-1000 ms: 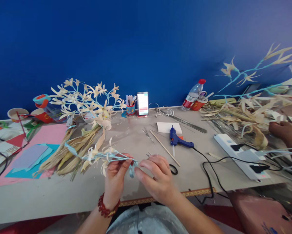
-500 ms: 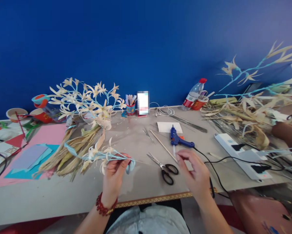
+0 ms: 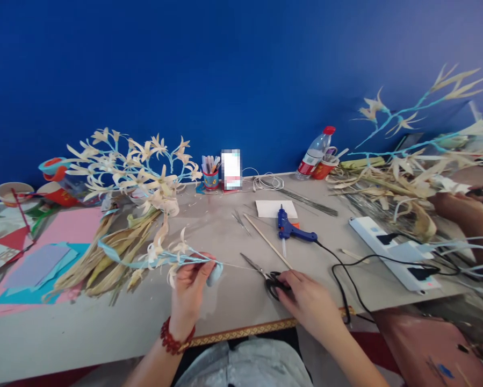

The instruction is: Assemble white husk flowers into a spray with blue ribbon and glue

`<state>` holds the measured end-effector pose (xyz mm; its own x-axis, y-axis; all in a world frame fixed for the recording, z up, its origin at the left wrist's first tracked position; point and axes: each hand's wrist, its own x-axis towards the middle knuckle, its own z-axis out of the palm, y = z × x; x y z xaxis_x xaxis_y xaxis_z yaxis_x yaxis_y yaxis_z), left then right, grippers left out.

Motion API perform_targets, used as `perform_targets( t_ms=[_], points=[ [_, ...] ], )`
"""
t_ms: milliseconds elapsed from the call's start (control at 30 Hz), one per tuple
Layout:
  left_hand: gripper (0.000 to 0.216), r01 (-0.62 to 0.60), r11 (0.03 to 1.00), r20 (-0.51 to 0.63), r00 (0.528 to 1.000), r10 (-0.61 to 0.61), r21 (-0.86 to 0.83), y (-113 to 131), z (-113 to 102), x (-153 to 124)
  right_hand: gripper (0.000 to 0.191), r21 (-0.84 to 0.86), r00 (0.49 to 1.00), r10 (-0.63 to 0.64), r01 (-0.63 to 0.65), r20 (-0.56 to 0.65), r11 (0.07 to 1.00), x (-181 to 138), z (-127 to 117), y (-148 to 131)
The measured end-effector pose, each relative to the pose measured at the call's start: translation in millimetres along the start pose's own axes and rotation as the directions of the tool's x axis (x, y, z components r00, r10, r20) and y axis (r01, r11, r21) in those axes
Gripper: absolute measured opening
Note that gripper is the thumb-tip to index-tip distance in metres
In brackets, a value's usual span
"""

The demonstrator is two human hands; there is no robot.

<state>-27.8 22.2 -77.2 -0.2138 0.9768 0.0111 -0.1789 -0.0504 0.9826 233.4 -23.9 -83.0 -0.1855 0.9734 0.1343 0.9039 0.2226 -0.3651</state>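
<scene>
My left hand [image 3: 189, 290] pinches the stem end of a flower sprig [image 3: 160, 255] with cream petals and pale blue tape; the sprig reaches left over the grey table [image 3: 225, 301], and a thin wire sticks out to the right of my fingers. A loose curl of blue tape [image 3: 214, 274] hangs by my thumb. My right hand [image 3: 305, 298] rests on the black handles of the scissors [image 3: 265, 273], fingers curled around them. The scissors lie flat on the table with blades pointing up-left.
A blue glue gun [image 3: 292, 230] with black cord lies behind the scissors beside a wooden stick [image 3: 265, 247]. A white power strip [image 3: 390, 252], dried husks [image 3: 116, 250], a flower bunch [image 3: 132, 166], coloured paper [image 3: 43, 258], and a bottle [image 3: 314, 156] surround. Another person's hand [image 3: 462, 209] works at right.
My right hand let go of the sprig's tape, swung right, then dropped onto the scissors' handles. My left hand kept holding the sprig in place.
</scene>
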Motion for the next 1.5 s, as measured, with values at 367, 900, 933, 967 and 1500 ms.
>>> perform_targets(
  t_ms=[367,900,933,967,1500],
  points=[
    [0.011,0.001,1.000,0.007,1.000,-0.001,-0.021,2.1,0.5,1.0,0.037,0.779,0.808,-0.024,-0.559,0.588,0.284,-18.5,-7.1,-14.8],
    [0.013,0.022,0.994,0.017,1.000,-0.020,-0.106,6.9,11.6,-6.9,0.060,0.822,0.810,-0.201,-0.569,0.551,-0.036,-6.8,25.3,-61.7],
    [0.013,0.016,0.995,0.011,1.000,-0.015,-0.097,7.6,12.3,-7.6,0.059,0.821,0.811,-0.195,-0.570,0.552,-0.045,-6.3,26.6,-63.4],
    [0.012,0.008,0.996,0.007,1.000,-0.008,-0.089,8.4,12.9,-8.1,0.058,0.822,0.814,-0.190,-0.567,0.549,-0.054,-5.9,28.1,-64.9],
    [0.010,0.043,0.984,-0.002,0.999,-0.044,-0.170,20.0,15.8,-11.2,0.062,0.848,0.843,-0.229,-0.519,0.487,-0.105,-2.5,36.2,-68.4]
  ],
)
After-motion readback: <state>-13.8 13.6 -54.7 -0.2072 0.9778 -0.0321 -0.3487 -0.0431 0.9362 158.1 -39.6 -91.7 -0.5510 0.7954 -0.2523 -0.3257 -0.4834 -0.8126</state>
